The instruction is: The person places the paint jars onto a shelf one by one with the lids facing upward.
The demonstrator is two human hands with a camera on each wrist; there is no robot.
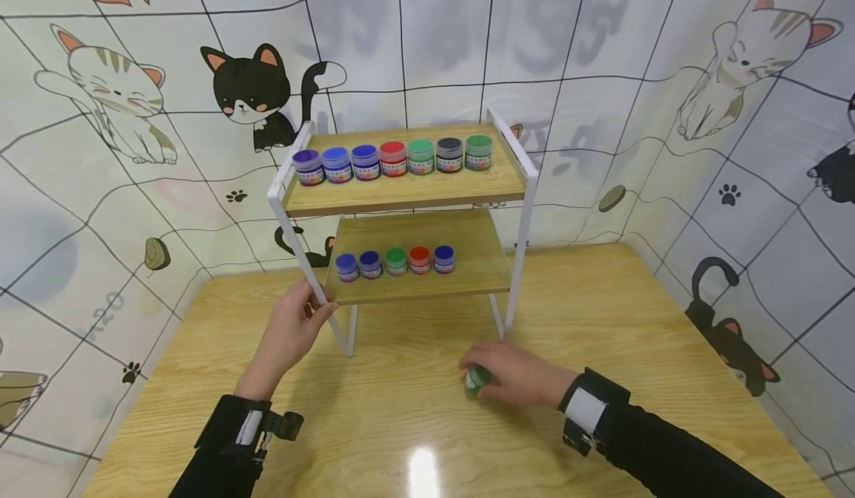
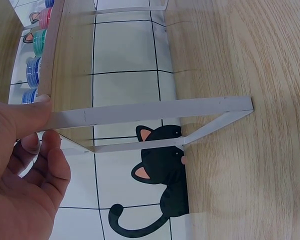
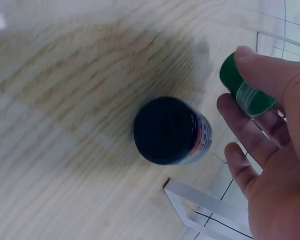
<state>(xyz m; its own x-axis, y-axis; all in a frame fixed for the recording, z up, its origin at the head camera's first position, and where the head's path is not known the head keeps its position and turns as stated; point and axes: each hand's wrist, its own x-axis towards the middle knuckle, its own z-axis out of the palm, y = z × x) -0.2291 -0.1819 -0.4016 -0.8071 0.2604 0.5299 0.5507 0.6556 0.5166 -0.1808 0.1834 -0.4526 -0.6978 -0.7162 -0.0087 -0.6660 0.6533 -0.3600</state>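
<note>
My left hand [image 1: 292, 326] grips the white metal frame [image 2: 155, 113] of a two-tier wooden shelf at the front left corner of its lower board [image 1: 427, 296]. Between the thumb and fingers of my right hand [image 1: 514, 373] is a small green paint jar [image 3: 246, 89], held low in front of the shelf's right leg. A dark-lidded paint jar [image 3: 167, 131] stands on the table beside that hand in the right wrist view; the head view does not show it.
Several paint jars [image 1: 392, 158] line the upper board [image 1: 401, 198], with purple, blue, red, green and black lids. Another row of jars [image 1: 396, 260] sits on the lower board. Behind the wooden table [image 1: 401, 409] rises a cat-patterned wall covering [image 1: 441, 45].
</note>
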